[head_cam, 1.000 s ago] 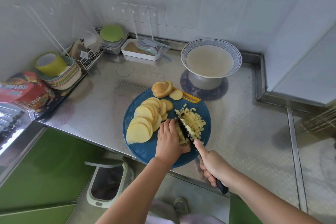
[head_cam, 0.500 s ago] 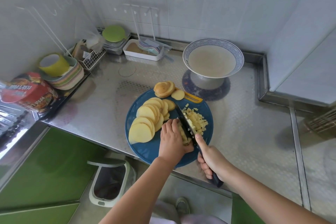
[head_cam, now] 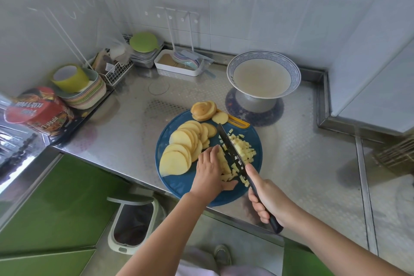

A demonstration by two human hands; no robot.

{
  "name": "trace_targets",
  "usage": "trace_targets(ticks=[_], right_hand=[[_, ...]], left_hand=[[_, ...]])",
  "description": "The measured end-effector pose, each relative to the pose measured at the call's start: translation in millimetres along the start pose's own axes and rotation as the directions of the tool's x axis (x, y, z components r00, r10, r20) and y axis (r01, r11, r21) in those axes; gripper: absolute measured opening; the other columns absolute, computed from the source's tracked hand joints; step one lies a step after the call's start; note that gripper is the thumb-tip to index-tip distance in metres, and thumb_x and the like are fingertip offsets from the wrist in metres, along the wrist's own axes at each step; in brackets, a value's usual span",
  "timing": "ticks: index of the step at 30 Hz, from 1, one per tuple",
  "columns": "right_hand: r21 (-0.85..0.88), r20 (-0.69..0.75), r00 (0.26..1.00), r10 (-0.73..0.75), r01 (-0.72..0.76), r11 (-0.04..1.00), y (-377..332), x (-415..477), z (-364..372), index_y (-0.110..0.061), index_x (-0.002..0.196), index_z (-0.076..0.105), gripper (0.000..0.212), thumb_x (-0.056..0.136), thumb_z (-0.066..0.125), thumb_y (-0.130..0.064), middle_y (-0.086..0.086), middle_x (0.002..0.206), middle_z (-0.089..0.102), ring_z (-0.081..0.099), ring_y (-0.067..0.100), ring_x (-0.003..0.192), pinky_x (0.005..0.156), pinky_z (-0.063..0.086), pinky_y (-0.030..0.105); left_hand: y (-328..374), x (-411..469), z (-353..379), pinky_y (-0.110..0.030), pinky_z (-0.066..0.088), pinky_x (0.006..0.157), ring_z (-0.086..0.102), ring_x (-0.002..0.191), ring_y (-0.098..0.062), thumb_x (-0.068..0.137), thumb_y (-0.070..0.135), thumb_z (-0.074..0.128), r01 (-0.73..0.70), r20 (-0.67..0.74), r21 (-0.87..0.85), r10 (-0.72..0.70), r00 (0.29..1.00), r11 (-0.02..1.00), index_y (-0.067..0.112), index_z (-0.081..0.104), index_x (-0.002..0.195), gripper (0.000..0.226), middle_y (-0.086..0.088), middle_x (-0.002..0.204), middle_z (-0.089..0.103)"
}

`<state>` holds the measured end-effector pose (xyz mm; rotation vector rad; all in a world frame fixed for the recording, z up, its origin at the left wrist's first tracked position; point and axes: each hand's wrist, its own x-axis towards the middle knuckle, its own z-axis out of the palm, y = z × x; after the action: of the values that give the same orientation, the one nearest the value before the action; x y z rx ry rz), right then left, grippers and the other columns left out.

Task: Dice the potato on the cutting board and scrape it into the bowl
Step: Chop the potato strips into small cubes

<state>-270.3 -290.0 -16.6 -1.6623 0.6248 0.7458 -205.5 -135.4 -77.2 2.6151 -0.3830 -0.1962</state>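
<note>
Your knife has pushed its tip slightly further up the cutting board than a second ago, and your left hand has hardly moved.

Your left hand presses down with curled fingers on the potato strips near the board's lower middle, thumb tucked behind them. Your right hand is wrapped round the knife handle, forefinger laid along the spine. The blade lies slantwise across the strips, with the diced potato heaped just to its right. The fanned potato slices wait on the left half of the board. The footed bowl stands beyond the board, upper right of centre, and seems to hold pale liquid.

Raw potato is likely firm under the edge, but its wet cut faces slide, so pin the strips from above with your knuckles forward and fingertips back from the blade. The dice are light and loose. Gather them against the flat of the knife rather than pinching them, and expect some to scatter on the way to that raised rim.
</note>
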Motion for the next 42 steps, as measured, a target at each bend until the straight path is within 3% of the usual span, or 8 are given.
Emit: trace_targets(ticks=[6, 17, 21, 31, 37, 42], right_hand=[[-0.006, -0.030, 0.999, -0.015, 0.015, 1.000, 6.3, -4.5, 17.3, -0.014, 0.055, 0.033, 0.072, 0.081, 0.033, -0.082, 0.005, 0.046, 0.031, 0.030, 0.017, 0.033, 0.037, 0.029, 0.023], [0.007, -0.062, 0.998, 0.020, -0.020, 1.000, 6.1, -4.3, 33.2, -0.014, 0.059, 0.033, 0.069, 0.088, 0.033, -0.076, 0.001, 0.044, 0.031, 0.029, 0.014, 0.033, 0.035, 0.027, 0.020], [-0.016, -0.096, 0.995, 0.036, -0.038, 0.999, 5.4, 0.3, 33.2, -0.014, 0.056, 0.032, 0.072, 0.087, 0.030, -0.079, 0.002, 0.042, 0.032, 0.030, 0.017, 0.033, 0.035, 0.027, 0.021], [0.080, -0.123, 0.992, 0.038, -0.028, 0.996, 10.2, -1.6, 19.0, -0.013, 0.056, 0.033, 0.072, 0.086, 0.032, -0.079, 0.006, 0.045, 0.031, 0.031, 0.018, 0.032, 0.039, 0.028, 0.025], [0.044, -0.078, 0.997, 0.007, -0.004, 0.999, 9.8, -2.0, 21.0, -0.014, 0.054, 0.034, 0.073, 0.087, 0.031, -0.078, 0.005, 0.044, 0.033, 0.032, 0.018, 0.033, 0.038, 0.030, 0.025], [0.027, -0.052, 0.998, 0.018, -0.017, 0.999, 8.7, -1.3, 26.7, -0.013, 0.055, 0.035, 0.073, 0.087, 0.031, -0.078, 0.005, 0.044, 0.035, 0.033, 0.017, 0.033, 0.036, 0.030, 0.023]], left_hand=[[-12.2, -0.9, -11.3, -0.021, 0.008, 0.114, 0.019, 0.139, -0.017, 0.073, 0.044, 0.077, 0.003, 0.080, -0.123, 0.007, 0.997, 0.992, 0.012, 0.012, 0.151, 0.106, -0.003, 0.148, 0.023], [-16.2, -0.8, -10.0, -0.026, 0.029, 0.110, 0.038, 0.128, -0.017, 0.071, 0.030, 0.081, 0.065, 0.039, -0.278, -0.056, 0.998, 0.958, 0.011, 0.033, 0.137, 0.084, -0.003, 0.134, 0.039], [-16.4, 0.0, -9.1, -0.019, 0.030, 0.105, 0.039, 0.124, -0.016, 0.072, 0.031, 0.081, 0.053, 0.024, -0.294, -0.048, 0.999, 0.954, 0.009, 0.035, 0.134, 0.080, -0.003, 0.131, 0.041], [-15.8, -3.5, 5.4, -0.013, 0.021, 0.099, 0.043, 0.118, -0.016, 0.090, 0.035, 0.063, -0.017, -0.180, -0.215, -0.023, 0.983, 0.977, 0.007, 0.047, 0.128, 0.050, -0.005, 0.125, 0.049], [-14.4, -3.1, 8.4, -0.015, 0.027, 0.095, 0.044, 0.113, -0.013, 0.100, 0.031, 0.043, 0.002, -0.243, -0.305, -0.080, 0.967, 0.952, 0.010, 0.050, 0.122, 0.032, -0.002, 0.121, 0.053], [-8.1, 1.5, 14.8, -0.022, 0.034, 0.093, 0.047, 0.107, -0.016, 0.100, 0.025, 0.046, 0.040, -0.291, -0.332, -0.143, 0.946, 0.942, 0.006, 0.053, 0.115, 0.026, -0.004, 0.113, 0.055]])
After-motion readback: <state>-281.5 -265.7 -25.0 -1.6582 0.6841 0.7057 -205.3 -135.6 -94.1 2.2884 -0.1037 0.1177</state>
